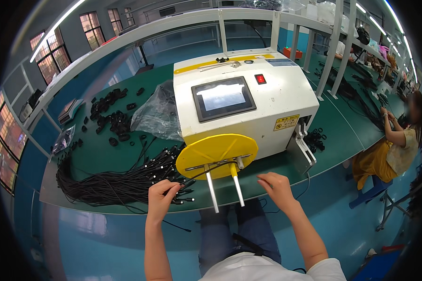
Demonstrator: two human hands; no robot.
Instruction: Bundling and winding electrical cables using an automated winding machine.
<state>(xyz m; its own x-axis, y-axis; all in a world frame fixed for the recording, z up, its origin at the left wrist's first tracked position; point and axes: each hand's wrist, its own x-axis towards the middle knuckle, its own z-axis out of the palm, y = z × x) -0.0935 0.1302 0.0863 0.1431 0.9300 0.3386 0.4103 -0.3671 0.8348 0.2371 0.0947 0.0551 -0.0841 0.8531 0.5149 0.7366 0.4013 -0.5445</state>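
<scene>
My left hand is closed in a pinch on a thin black cable. One end of that cable runs up to the rods on the yellow disc of a white winding machine. A loose cable end hangs below the same hand, over the table's front edge. Two metal rods stick out from the disc toward me. To the right of them, my right hand is in the air with its fingers bent, thumb and forefinger slightly apart, and nothing visible in it.
A big bundle of black cables lies on the green table at left. Behind it are small black parts and a clear plastic bag. Black rings lie right of the machine. Another person sits far right.
</scene>
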